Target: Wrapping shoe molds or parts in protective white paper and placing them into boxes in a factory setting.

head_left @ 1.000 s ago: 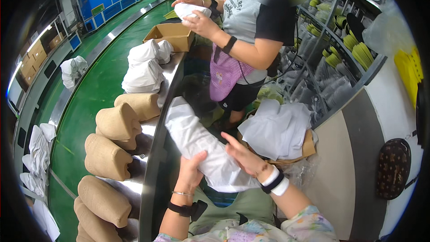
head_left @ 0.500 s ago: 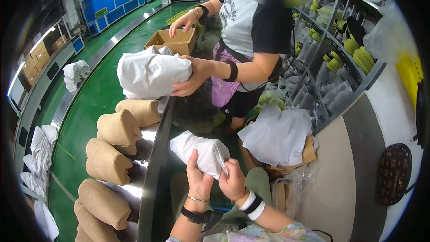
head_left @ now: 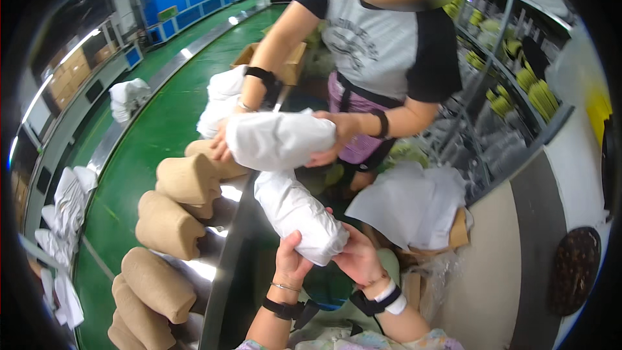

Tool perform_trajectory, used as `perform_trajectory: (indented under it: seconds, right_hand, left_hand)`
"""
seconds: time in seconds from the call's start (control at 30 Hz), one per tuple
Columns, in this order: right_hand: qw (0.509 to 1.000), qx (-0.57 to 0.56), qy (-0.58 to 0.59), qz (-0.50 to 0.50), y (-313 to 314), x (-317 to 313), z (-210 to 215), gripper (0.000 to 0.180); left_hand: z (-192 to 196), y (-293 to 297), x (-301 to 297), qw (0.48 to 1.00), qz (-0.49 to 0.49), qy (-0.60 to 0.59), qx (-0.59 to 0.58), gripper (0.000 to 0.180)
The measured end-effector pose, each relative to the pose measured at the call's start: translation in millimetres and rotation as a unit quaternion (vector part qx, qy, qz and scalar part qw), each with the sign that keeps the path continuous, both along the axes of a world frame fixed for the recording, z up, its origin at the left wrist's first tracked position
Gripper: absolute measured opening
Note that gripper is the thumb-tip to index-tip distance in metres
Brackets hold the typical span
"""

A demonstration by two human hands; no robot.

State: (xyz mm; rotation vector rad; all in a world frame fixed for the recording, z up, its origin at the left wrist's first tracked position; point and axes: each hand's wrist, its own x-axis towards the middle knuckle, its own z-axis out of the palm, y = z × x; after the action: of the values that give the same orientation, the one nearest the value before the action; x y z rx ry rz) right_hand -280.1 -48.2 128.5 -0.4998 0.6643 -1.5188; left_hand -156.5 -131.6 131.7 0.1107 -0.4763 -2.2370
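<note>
A white-wrapped bundle [head_left: 301, 217], long and rounded with a creased covering, is held between my two hands above the gap beside the conveyor's edge. My left hand [head_left: 291, 262] grips its lower left side, the thumb up against the wrapping. Around the near right end is my right hand [head_left: 360, 254], its fingers partly hidden by the bundle. What lies inside the wrapping cannot be seen. Just beyond, a co-worker's hands hold another white-wrapped bundle [head_left: 280, 139], close to the far end of mine.
Several tan rounded forms [head_left: 170, 225] line the near edge of the green conveyor [head_left: 107, 220]. More white bundles [head_left: 220, 94] and a cardboard box [head_left: 295, 65] are farther along. White sheets [head_left: 414, 204] lie over a carton to my right. A rack [head_left: 499, 71] stands behind the co-worker.
My bundle is turned more lengthwise, and my right hand has moved from pinching its wrapping to around its near end. The co-worker has leaned closer, now holding a bundle with both hands.
</note>
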Motion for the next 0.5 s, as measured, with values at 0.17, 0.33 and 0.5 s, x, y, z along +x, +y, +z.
perform_trajectory:
  seconds: [0.17, 0.33, 0.5]
  right_hand:
    - [0.969, 0.048, -0.218, -0.106, 5.7, 17.8, 20.6, 0.047]
    - [0.972, 0.034, -0.127, -0.195, -0.2, 17.2, 9.1, 0.035]
    - [0.976, 0.087, -0.001, -0.202, -6.1, 12.7, -2.7, 0.034]
  left_hand:
    - [-8.4, 6.1, 5.5, 0.983, 0.008, -0.158, -0.095, 0.077]
    - [4.8, 22.6, 9.0, 0.982, -0.012, -0.168, -0.087, 0.071]
    - [13.2, 33.4, 19.4, 0.985, -0.029, -0.172, 0.001, 0.065]
